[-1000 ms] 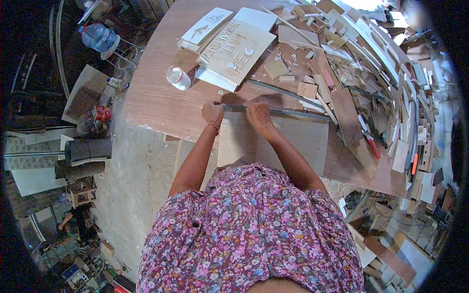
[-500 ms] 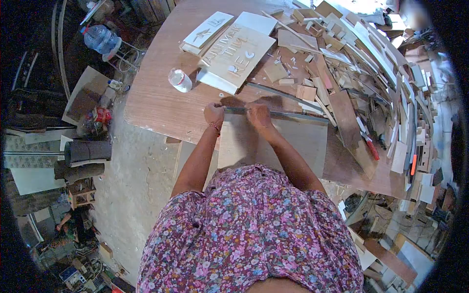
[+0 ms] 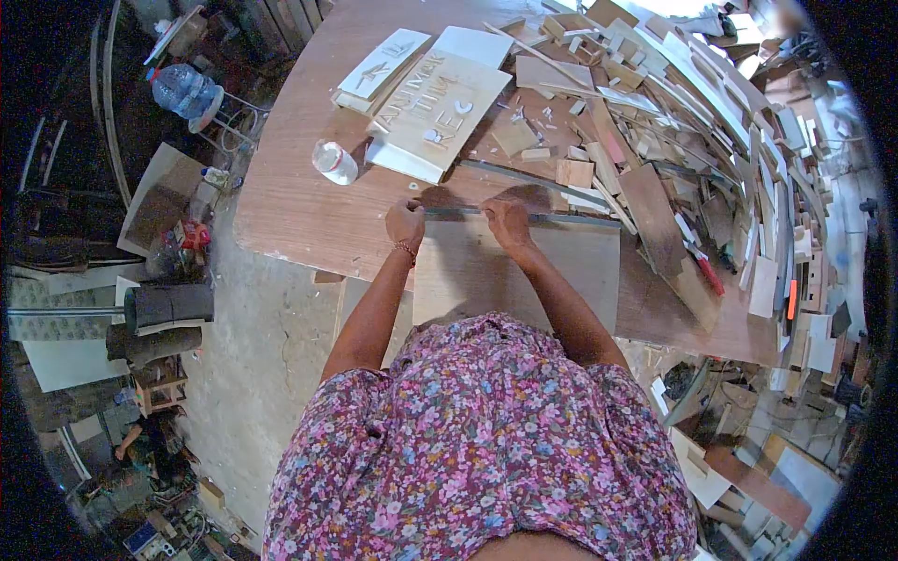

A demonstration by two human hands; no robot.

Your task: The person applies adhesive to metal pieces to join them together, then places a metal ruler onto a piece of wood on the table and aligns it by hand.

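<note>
A flat wooden board [image 3: 552, 266] lies at the table's near side, close to my body. Along its far edge runs a narrow dark grey strip [image 3: 572, 221]. At the strip's left end my left hand [image 3: 405, 224] is closed, its fingertips pinching it. Farther right, my right hand [image 3: 508, 224] is closed with thumb and fingertips on the same strip. Just beyond lies a second dark strip [image 3: 510, 173], slanting to the right. The fingertips of both hands are partly hidden.
Boards with raised letters [image 3: 440, 103] lie beyond my hands, beside a white jar [image 3: 335, 163]. Wood offcuts [image 3: 645, 103] are heaped across the table's right side, with a red-handled tool [image 3: 708, 271] among them. A water bottle [image 3: 183, 91] stands on a stool at left.
My right hand has slid a little to the right along the strip, widening the gap between my hands. My left hand stays at the left end. The whole view has shifted slightly.
</note>
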